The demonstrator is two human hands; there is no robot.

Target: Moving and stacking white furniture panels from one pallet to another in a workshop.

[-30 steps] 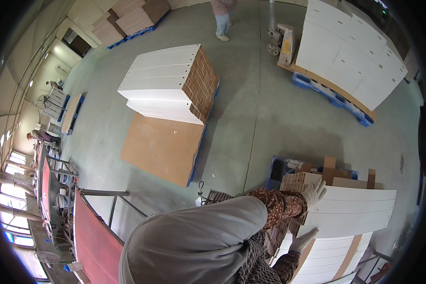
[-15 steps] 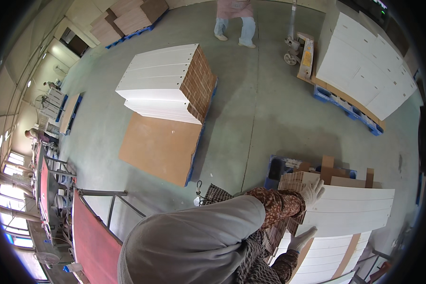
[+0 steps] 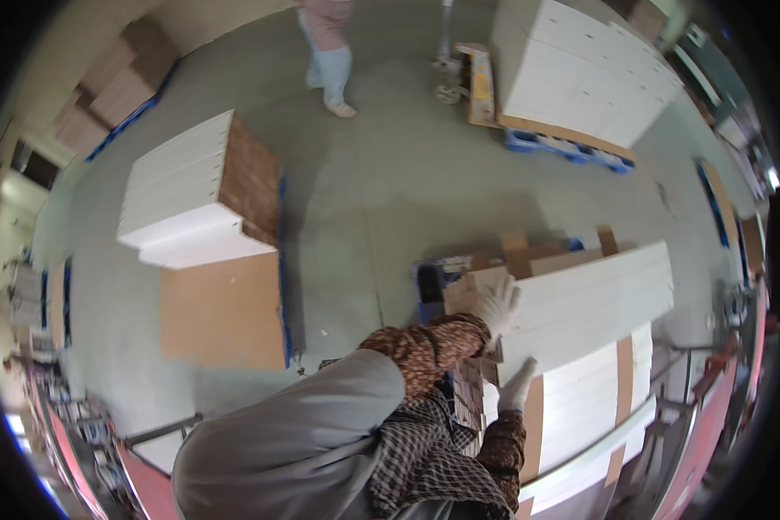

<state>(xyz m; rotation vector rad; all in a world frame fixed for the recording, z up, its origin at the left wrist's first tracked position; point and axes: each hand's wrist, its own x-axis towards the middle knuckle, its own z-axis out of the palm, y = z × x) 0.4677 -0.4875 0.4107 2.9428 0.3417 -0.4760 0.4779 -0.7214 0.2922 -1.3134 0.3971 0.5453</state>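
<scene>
My left hand, in a whitish glove, lies with fingers stretched out at the far left corner of a long white panel. On the near edge of that panel rests my gloved right hand, its fingers extended and close together. Whether the panel is one board or several stacked ones, I cannot tell. It lies across a stack of white boards banded with brown cardboard strips. Brown patterned sleeves cover both forearms. The palms' undersides are hidden.
Under the far side of the stack shows a blue pallet. Ahead left, white panels stand on a cardboard-topped pallet. A larger white stack and a pallet jack are ahead right. Another person stands beyond; a red-topped table is at right.
The view has swung right, so the surroundings sit farther left. Both hands stay at the white panel, which now slants up to the right in the picture. The other person's legs have changed stance.
</scene>
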